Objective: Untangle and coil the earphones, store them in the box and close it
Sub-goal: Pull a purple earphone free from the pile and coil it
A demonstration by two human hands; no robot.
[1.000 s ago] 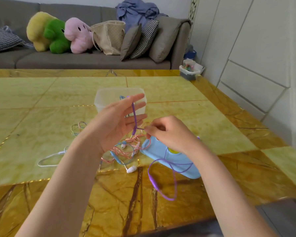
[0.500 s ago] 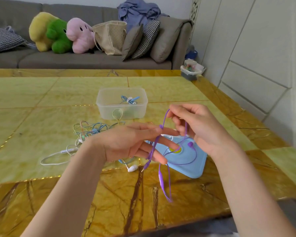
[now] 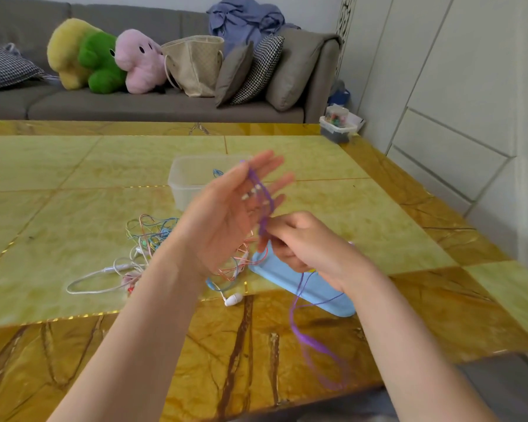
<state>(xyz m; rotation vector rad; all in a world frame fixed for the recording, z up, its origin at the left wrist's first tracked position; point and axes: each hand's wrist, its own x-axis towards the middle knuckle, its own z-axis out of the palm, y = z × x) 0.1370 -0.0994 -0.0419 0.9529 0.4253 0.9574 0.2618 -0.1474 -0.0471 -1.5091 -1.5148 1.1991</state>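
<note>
My left hand (image 3: 226, 214) is raised above the table, palm up, fingers straight, with the purple earphone cable (image 3: 264, 202) looped around them. My right hand (image 3: 305, 248) pinches that cable just below the left fingers. The rest of the cable hangs in a loop (image 3: 314, 348) past the table's front edge. Behind my left hand stands the clear plastic box (image 3: 189, 178), open, with a blue cable coil (image 3: 217, 173) inside. Its light-blue lid (image 3: 305, 290) lies flat under my right hand. A tangle of coloured earphones (image 3: 153, 236) lies on the table to the left.
A white earphone cable (image 3: 98, 275) and a white earbud (image 3: 233, 299) lie near the tangle. The yellow marble table (image 3: 73, 178) stretches away to a grey sofa (image 3: 134, 105) with plush toys, a bag and cushions. A small container (image 3: 337, 129) sits by the far right corner.
My left hand has turned palm up and risen, with the purple cable wound round its fingers. My right hand has dropped from above the lid to below the left fingers, drawing the cable down.
</note>
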